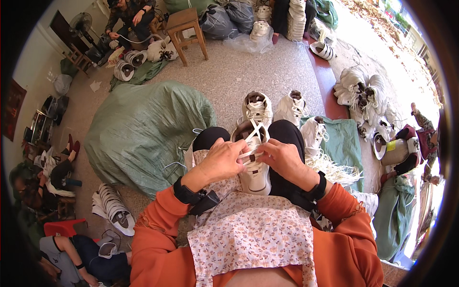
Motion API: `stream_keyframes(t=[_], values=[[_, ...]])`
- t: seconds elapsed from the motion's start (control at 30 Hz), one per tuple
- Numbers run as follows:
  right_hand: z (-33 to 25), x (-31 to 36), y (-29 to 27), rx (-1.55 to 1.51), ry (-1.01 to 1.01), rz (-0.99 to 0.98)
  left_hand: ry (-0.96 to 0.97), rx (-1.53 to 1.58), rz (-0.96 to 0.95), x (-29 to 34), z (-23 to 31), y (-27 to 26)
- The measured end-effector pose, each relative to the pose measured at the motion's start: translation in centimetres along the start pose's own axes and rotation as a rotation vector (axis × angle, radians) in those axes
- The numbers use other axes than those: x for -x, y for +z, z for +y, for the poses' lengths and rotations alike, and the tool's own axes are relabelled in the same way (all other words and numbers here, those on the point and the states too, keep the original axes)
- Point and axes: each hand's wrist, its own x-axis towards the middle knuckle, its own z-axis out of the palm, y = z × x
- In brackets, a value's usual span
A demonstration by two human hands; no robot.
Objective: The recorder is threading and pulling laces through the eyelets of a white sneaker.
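Observation:
A white sneaker (256, 182) with a brown lining lies between my knees, its toe pointing toward me. White laces (255, 133) cross over its opening. My left hand (222, 160) is closed in a pinch on the lace at the left side of the eyelets. From the other side my right hand (287, 161) pinches the lace too, fingertips close to the left ones. The exact lace ends under my fingers are hidden. Just beyond stands another white sneaker (258, 107), with a second sneaker (290, 107) to its right.
A big green sack (143, 129) bulges at my left. On my right, a sneaker (314, 131) and a heap of loose white laces (334, 167) rest on green cloth. Nested shoe uppers (114, 208) lie at lower left. Beyond stands a wooden stool (184, 26); other people sit around.

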Motion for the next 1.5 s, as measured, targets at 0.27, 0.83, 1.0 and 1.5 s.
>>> stream_keyframes(t=[0.27,0.83,1.0,1.5], values=[[0.7,-0.1,-0.3,-0.007,-0.038,-0.028,0.239,0.093,0.186,-1.1,-4.4,2.0],[3.7,-1.6,-1.6,-0.396,-0.024,-0.123,0.246,0.379,0.266,-0.7,-5.0,2.6],[2.9,-2.5,-2.5,-0.554,0.074,-0.185,0.224,0.273,0.4,0.2,-4.2,3.6],[2.7,-3.4,-3.4,-0.397,0.061,-0.297,0.275,0.074,0.233,0.8,-3.7,1.6]])
